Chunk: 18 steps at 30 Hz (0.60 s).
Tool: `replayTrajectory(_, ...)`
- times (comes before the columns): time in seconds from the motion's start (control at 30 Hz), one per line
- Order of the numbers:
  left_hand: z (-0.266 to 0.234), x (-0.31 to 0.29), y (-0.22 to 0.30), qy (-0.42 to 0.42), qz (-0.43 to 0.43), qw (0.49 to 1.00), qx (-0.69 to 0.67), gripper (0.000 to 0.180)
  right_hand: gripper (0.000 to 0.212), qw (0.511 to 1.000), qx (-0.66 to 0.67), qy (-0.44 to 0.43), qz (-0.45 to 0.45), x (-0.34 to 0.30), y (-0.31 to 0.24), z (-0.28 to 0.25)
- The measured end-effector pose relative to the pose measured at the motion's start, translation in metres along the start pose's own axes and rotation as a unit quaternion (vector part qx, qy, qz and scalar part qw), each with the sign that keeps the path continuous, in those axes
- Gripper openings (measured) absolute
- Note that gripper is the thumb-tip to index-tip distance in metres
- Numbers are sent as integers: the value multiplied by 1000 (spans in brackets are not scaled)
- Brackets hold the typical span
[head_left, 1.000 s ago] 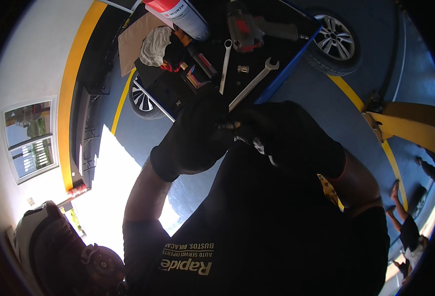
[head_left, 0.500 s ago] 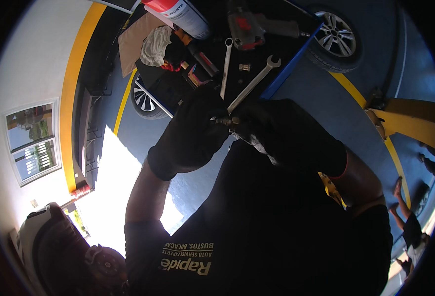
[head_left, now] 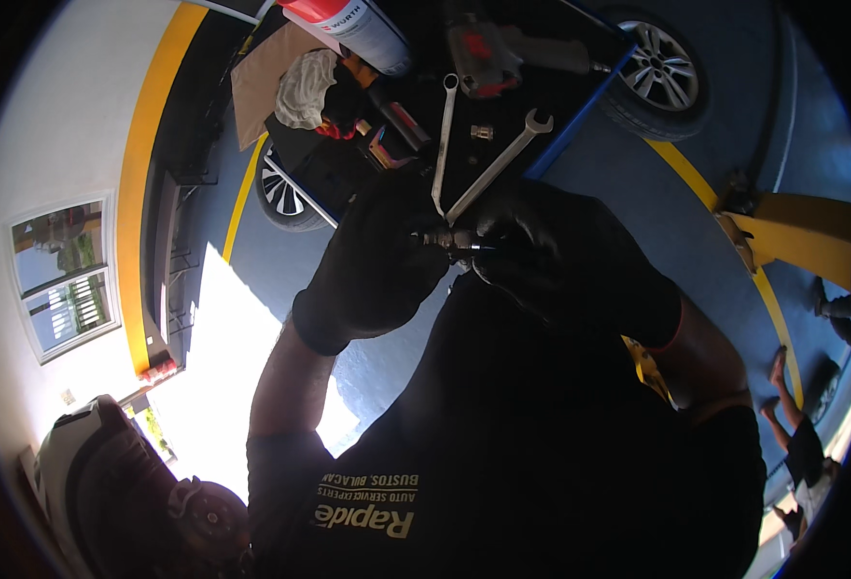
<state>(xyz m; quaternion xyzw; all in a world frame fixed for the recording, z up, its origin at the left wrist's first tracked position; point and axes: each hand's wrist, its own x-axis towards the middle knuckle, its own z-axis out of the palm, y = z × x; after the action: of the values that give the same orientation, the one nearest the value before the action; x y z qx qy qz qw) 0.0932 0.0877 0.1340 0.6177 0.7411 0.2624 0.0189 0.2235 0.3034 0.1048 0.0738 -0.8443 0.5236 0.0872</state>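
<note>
Both my hands wear black gloves and meet in front of my chest, just off the near edge of the tool cart. Between them is a small cylindrical metal fitting [head_left: 456, 241], dark and shiny, lying crosswise. My left hand [head_left: 379, 259] is closed around its left end. The fingers of my right hand [head_left: 565, 253] pinch its right end, partly hiding it. Beyond the fingertips, two wrenches lie on the cart: a slim combination wrench [head_left: 444, 140] and a larger open-end wrench [head_left: 502, 162]. A small brass-coloured fitting [head_left: 481, 131] sits between their far ends.
The black-topped cart [head_left: 562, 116] has a blue edge. On it are an impact wrench [head_left: 488, 56], a red-capped spray can [head_left: 358, 37], a white rag [head_left: 306, 92] and a utility-knife-like tool [head_left: 384, 151]. Wheels [head_left: 659, 68] stand around it; a yellow lift arm [head_left: 807, 232] is at right.
My right hand has rolled and shifted its fingers on the fitting, and more of the fitting's dark, shiny body shows. The left hand stays nearly where it was.
</note>
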Motion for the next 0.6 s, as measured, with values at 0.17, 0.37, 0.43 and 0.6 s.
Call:
replayTrajectory(0.17,6,4,2,5,20,999,40,27,35,990,-95,74,-72,-7,21,16)
replayTrajectory(0.37,13,-3,7,-13,-16,999,26,19,28,966,-227,33,-118,-13,-3,2)
replayTrajectory(0.43,15,-3,3,-25,-14,998,-52,23,27,989,-122,0,-82,-12,-10,1)
replayTrajectory(0.6,26,-17,2,5,-83,967,-239,37,20,985,-35,-74,-152,-6,-6,-6)
